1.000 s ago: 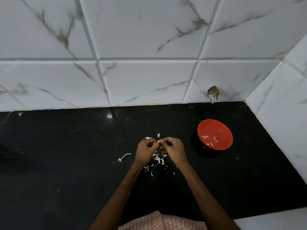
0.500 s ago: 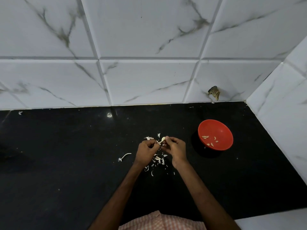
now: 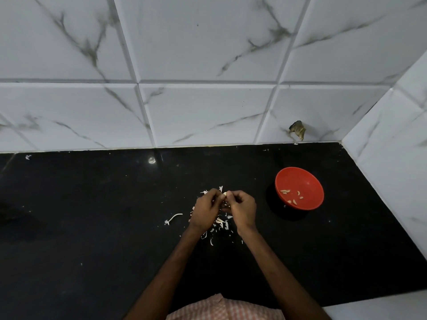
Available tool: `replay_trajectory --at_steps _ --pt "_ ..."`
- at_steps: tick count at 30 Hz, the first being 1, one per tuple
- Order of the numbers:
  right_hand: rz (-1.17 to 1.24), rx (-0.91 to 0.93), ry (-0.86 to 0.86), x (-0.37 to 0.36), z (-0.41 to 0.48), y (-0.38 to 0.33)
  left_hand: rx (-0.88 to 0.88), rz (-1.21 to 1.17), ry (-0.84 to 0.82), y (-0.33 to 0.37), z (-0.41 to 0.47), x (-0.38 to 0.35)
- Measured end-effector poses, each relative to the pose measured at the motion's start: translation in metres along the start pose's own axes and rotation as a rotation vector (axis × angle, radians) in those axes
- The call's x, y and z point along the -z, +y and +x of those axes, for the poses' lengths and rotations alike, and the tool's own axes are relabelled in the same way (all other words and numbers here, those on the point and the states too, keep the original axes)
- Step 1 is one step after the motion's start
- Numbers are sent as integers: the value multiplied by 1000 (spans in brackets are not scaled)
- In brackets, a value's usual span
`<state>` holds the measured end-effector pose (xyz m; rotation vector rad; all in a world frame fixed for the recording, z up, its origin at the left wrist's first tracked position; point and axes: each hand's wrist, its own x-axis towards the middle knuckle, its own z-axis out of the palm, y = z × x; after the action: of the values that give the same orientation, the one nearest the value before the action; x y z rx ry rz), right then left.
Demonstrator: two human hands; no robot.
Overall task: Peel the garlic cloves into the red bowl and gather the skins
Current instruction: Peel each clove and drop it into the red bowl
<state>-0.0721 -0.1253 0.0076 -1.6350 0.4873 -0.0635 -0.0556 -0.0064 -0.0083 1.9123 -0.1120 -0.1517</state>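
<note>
Right now you hold a garlic clove (image 3: 224,193) pinched between both hands above the heap of skins (image 3: 219,224).

Your left hand (image 3: 206,210) and right hand (image 3: 242,210) meet fingertip to fingertip, fingers curled, both pinching the clove just above the black counter (image 3: 92,215), well apart from the red bowl (image 3: 309,181) on your right. Only a pale tip shows between the fingertips, poking toward the tiled wall (image 3: 208,112); its long axis probably runs that way, but most is hidden. Watch the grip: a bared clove is likely slick and could squirt onto the counter, and flicked skins may scatter wider, like the stray strip (image 3: 173,217) to your left.
</note>
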Motion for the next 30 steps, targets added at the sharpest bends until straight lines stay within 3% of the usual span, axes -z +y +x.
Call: replay_trajectory --at_steps 6,30 --pt "184 -39 -128 4 -2 -9 69 -231 87 -4 1 1" --pt "-51 184 -126 11 4 -16 178 -543 6 33 -12 8"
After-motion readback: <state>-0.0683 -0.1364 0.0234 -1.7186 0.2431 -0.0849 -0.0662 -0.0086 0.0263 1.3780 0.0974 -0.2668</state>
